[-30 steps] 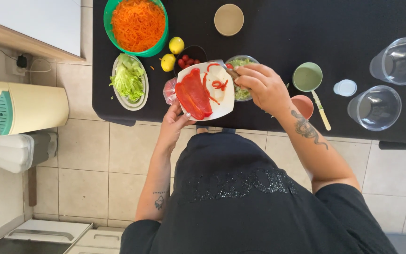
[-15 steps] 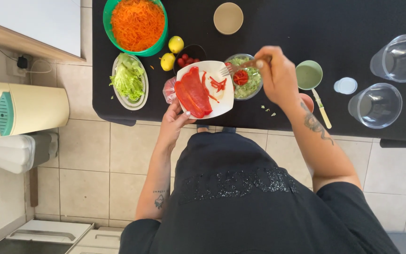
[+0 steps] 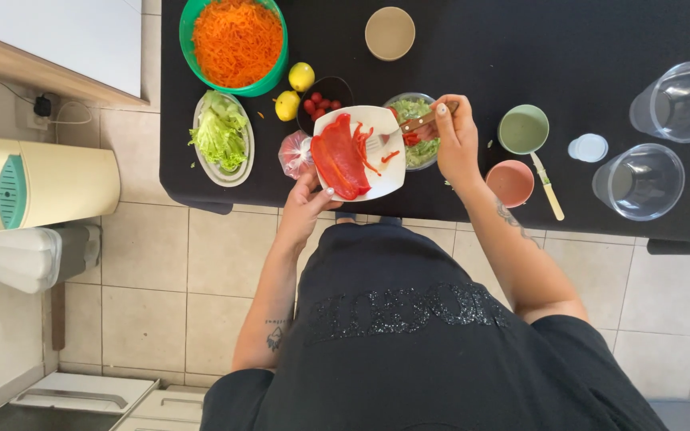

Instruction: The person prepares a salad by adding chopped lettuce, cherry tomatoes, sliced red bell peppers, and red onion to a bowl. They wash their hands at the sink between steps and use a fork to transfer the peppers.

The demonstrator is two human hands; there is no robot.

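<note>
My left hand [image 3: 307, 201] grips the near edge of a white plate [image 3: 385, 172], tilted over a small glass bowl [image 3: 418, 153] of green salad. The plate carries large red pepper pieces [image 3: 337, 158] and a few thin strips. My right hand [image 3: 455, 137] holds a wooden-handled fork [image 3: 401, 130] whose tines rest on the plate near the bowl's rim. Some red pepper lies in the bowl beside the fork.
On the black counter [image 3: 521, 56]: a green bowl of grated carrot [image 3: 235, 40], a lettuce dish [image 3: 222, 136], two lemons [image 3: 295, 89], cherry tomatoes [image 3: 323, 104], a tan lid [image 3: 389, 33], green cup [image 3: 523, 129], pink cup [image 3: 509, 182], knife [image 3: 548, 188], two clear bowls [image 3: 639, 180]. A bin [image 3: 37, 183] stands left.
My right hand came back from over the salad bowl to the plate, and the fork tines now lie on the plate. The plate stays held in my left hand.
</note>
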